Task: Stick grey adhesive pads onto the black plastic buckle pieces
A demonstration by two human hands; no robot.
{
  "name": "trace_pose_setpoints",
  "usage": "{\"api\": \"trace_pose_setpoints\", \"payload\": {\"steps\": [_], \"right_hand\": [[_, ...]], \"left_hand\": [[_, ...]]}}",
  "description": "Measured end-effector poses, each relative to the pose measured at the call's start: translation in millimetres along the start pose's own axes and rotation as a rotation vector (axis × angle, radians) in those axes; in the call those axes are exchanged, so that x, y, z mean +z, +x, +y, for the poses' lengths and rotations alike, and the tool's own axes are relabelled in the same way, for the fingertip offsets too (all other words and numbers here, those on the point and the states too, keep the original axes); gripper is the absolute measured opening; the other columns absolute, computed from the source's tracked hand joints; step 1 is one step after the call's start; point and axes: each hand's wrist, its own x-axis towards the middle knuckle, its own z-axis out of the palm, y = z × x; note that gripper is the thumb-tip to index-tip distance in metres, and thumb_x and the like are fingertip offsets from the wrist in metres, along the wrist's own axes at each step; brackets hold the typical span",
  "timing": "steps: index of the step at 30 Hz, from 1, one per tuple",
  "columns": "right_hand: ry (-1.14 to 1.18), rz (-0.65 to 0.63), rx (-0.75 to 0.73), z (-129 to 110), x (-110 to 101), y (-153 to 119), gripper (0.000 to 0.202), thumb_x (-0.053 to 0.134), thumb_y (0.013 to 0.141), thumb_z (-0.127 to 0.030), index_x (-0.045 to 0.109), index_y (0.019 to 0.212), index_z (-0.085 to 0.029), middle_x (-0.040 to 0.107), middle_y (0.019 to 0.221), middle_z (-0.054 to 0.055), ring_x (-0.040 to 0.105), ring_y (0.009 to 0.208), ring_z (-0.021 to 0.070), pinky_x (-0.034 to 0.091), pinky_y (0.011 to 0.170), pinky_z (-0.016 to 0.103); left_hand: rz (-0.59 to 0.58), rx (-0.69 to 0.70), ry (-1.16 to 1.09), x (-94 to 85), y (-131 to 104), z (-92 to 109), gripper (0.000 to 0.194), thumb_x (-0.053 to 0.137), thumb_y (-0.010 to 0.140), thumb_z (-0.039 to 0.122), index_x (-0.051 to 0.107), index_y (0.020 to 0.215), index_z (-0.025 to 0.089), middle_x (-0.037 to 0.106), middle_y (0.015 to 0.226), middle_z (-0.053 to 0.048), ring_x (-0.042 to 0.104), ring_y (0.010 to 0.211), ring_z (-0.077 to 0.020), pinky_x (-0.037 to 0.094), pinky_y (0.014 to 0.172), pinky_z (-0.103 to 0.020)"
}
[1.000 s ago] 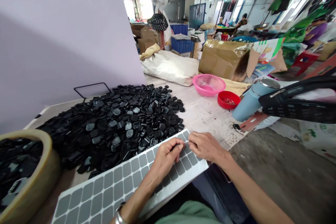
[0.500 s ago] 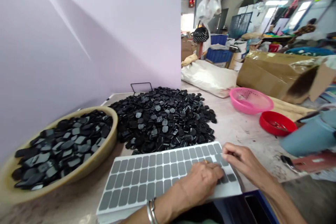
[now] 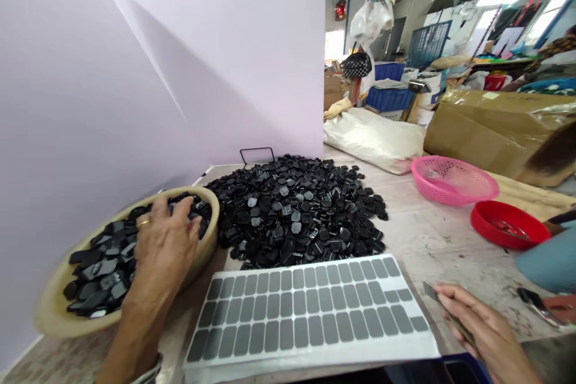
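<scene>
Head view. Left hand (image 3: 164, 243) over the yellowish basin (image 3: 209, 252) of black plastic pieces (image 3: 96, 270); fingers loosely spread, whether gripping one I cannot tell. Right hand (image 3: 486, 319), just beside the sticker sheet (image 3: 310, 306), pinches a thin grey piece (image 3: 431, 292), probably a sticker. Sheet lies on the bench (image 3: 405, 234): a few gaps at its right end, most stickers unpeeled.

Room lay to the right; left and middle were crowded.
A bare strip of tabletop (image 3: 416, 246) ran between the heap of black pieces (image 3: 292, 210) and the pink basket (image 3: 450, 187) and red bowl (image 3: 501, 234), beyond the right hand (image 3: 477, 318). The heap blocked low passage behind the sticker sheet (image 3: 310, 306); the yellowish basin (image 3: 214, 216) stood at its left, the lilac partition (image 3: 234, 60) behind.
</scene>
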Motion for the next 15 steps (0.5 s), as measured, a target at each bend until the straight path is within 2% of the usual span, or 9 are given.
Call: {"api": "trace_pose_setpoints", "payload": {"steps": [1,3,4,6,8,10,12,15], "right_hand": [[0.019,-0.007,0.013,0.6,1.0,-1.2,0.052,0.075,0.059,-0.054,0.063,0.097,-0.02,0.053,0.054,-0.003,0.042,0.044,0.0107,0.028,0.036,0.019],[0.055,-0.017,0.006,-1.7,6.1,-4.5,0.052,0.075,0.059,-0.054,0.063,0.097,-0.021,0.055,0.054,-0.003,0.041,0.044,0.0098,0.028,0.035,0.018],[0.071,-0.024,-0.001,-3.9,9.7,-6.5,0.051,0.075,0.059,-0.053,0.062,0.096,-0.021,0.055,0.055,-0.003,0.041,0.044,0.0094,0.028,0.036,0.017],[0.091,-0.02,-0.021,-9.1,17.2,-10.9,0.049,0.075,0.06,-0.053,0.062,0.096,-0.021,0.054,0.055,-0.004,0.041,0.044,0.0088,0.03,0.037,0.017],[0.086,-0.016,-0.04,-12.5,22.1,-14.2,0.048,0.074,0.062,-0.053,0.062,0.095,-0.021,0.051,0.052,-0.005,0.04,0.042,0.0083,0.029,0.036,0.017],[0.073,-0.037,-0.047,-12.1,22.7,-15.2,0.049,0.073,0.062,-0.054,0.062,0.096,-0.021,0.048,0.049,-0.006,0.039,0.041,0.0088,0.027,0.036,0.017],[0.069,-0.077,-0.03,-8.0,21.4,-14.3,0.052,0.073,0.062,-0.056,0.062,0.098,-0.021,0.049,0.049,-0.005,0.04,0.042,0.0102,0.027,0.036,0.018],[0.025,-0.113,-0.011,0.2,26.8,-13.9,0.053,0.072,0.064,-0.058,0.063,0.102,-0.023,0.05,0.05,-0.004,0.043,0.046,0.0124,0.032,0.039,0.02]], "left_hand": [[0.007,-0.008,0.032,2.3,-1.3,2.2,0.039,0.046,0.089,0.029,0.051,0.123,0.012,0.046,0.129,-0.019,0.046,0.114,-0.0368,0.041,0.091,-0.049],[-0.025,0.054,-0.065,14.0,-9.7,18.0,0.04,0.047,0.088,0.029,0.051,0.124,0.012,0.043,0.13,-0.02,0.044,0.115,-0.0353,0.041,0.092,-0.046],[-0.075,0.111,-0.175,22.8,-15.8,29.5,0.036,0.046,0.088,0.028,0.054,0.12,0.013,0.047,0.125,-0.018,0.045,0.112,-0.0317,0.041,0.092,-0.042],[-0.269,0.219,-0.4,43.3,-28.8,54.6,0.025,0.048,0.086,0.023,0.06,0.107,0.017,0.054,0.108,-0.012,0.05,0.102,-0.0258,0.042,0.089,-0.037],[-0.429,0.229,-0.568,63.0,-39.7,75.7,0.015,0.052,0.082,0.016,0.063,0.091,0.019,0.055,0.094,-0.008,0.05,0.096,-0.0246,0.04,0.088,-0.037],[-0.49,0.201,-0.653,77.2,-45.6,88.7,0.013,0.051,0.079,0.012,0.062,0.08,0.018,0.052,0.087,-0.006,0.049,0.092,-0.024,0.039,0.086,-0.037],[-0.501,0.16,-0.707,82.7,-46.1,94.0,0.014,0.048,0.081,0.012,0.061,0.078,0.018,0.051,0.087,-0.006,0.049,0.093,-0.0238,0.038,0.085,-0.037],[-0.561,0.093,-0.833,73.9,-44.1,98.2,0.017,0.043,0.086,0.021,0.059,0.087,0.017,0.054,0.088,-0.006,0.052,0.091,-0.0219,0.041,0.081,-0.034]]}}
